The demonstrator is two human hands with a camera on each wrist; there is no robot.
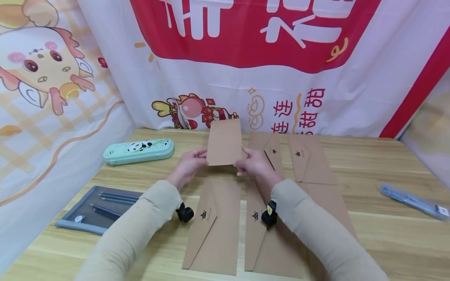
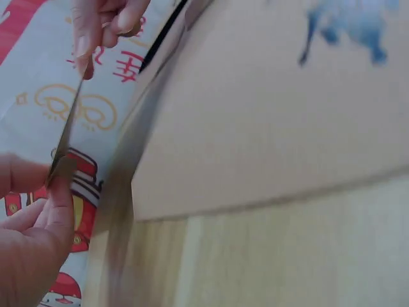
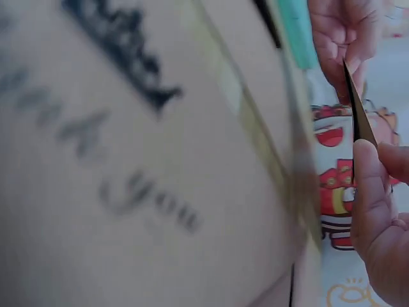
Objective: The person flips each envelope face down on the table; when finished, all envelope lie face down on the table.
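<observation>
A brown kraft envelope is held up off the table near the back, its plain face toward me. My left hand pinches its left edge between thumb and fingers. At the lower right corner, my right hand grips it the same way. Both wrist views show the envelope edge-on as a thin strip between the two hands. Below the hands lies another envelope with a printed crown and a pointed flap. More envelopes lie to its right, one with its crown showing, partly covered by my right forearm.
A mint panda pencil case lies at the back left. Nearer, a blue-edged mesh pouch holds several pencils, partly behind my left sleeve. A blurred blue slim packet lies far right. A printed cloth hangs behind the table.
</observation>
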